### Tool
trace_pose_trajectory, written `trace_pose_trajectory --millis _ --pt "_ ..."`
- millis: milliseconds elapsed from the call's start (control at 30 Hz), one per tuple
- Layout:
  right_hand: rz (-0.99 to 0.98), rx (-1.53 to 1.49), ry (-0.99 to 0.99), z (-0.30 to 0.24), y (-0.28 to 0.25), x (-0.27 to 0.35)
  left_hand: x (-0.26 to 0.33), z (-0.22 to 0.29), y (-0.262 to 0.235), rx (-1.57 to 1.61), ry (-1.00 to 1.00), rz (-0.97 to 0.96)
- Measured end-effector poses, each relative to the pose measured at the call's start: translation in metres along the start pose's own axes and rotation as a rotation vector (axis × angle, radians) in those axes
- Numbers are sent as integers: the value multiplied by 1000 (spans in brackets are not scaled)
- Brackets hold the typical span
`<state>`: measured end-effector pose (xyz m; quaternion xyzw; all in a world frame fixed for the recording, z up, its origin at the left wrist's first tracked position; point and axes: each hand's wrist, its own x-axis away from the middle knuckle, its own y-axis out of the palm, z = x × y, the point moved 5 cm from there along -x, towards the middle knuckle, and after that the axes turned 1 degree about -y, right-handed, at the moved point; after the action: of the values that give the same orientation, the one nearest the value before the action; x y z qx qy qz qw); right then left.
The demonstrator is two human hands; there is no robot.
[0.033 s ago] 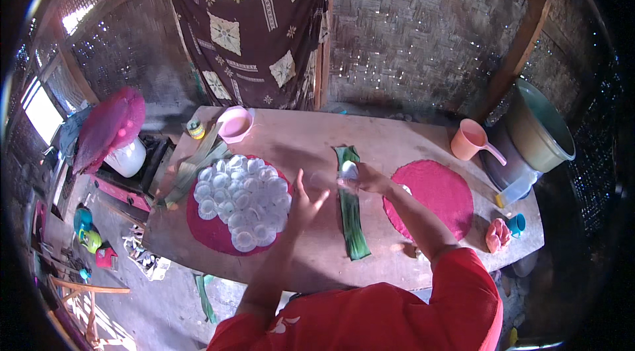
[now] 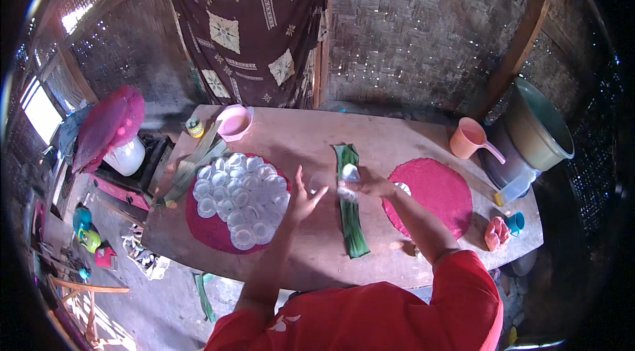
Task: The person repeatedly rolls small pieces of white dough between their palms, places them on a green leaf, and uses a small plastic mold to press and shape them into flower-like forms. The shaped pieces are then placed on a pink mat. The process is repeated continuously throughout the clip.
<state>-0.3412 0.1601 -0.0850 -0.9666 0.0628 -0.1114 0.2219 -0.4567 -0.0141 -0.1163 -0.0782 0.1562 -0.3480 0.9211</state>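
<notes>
A long strip of green leaf (image 2: 354, 232) lies lengthwise on the table. On its upper part rests a small white round piece (image 2: 350, 172). My right hand (image 2: 372, 187) is over the leaf just below that piece, its fingers closed about something pale and see-through that is blurred. To the left of the leaf, my left hand (image 2: 306, 200) is held up open, thumb and fingers apart. Beside it, many small white cup-shaped pieces (image 2: 245, 195) cover a round red cloth (image 2: 205, 235).
A second round red cloth (image 2: 440, 195) lies right, with a pale piece (image 2: 402, 188) at its edge. Around the wooden table (image 2: 390, 271) stand a pink bowl (image 2: 235, 123), a yellow-green tin (image 2: 194, 128), a pink dipper (image 2: 467, 139), a blue cup (image 2: 516, 222) and a large tub (image 2: 546, 129).
My right hand has shifted slightly toward me and to the right. The pale piece at the right cloth's edge shows more. My left hand stays open in nearly the same place.
</notes>
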Motion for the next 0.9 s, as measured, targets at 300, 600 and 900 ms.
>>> trace_pose_trajectory --millis 300,600,900 --pt "577 217 112 -21 -32 95 15 56 32 -377 425 -163" --pt "550 -469 -165 -52 12 86 42 75 57 961 -346 -366" --pt "528 -97 57 12 32 63 47 31 38 526 -240 -146"
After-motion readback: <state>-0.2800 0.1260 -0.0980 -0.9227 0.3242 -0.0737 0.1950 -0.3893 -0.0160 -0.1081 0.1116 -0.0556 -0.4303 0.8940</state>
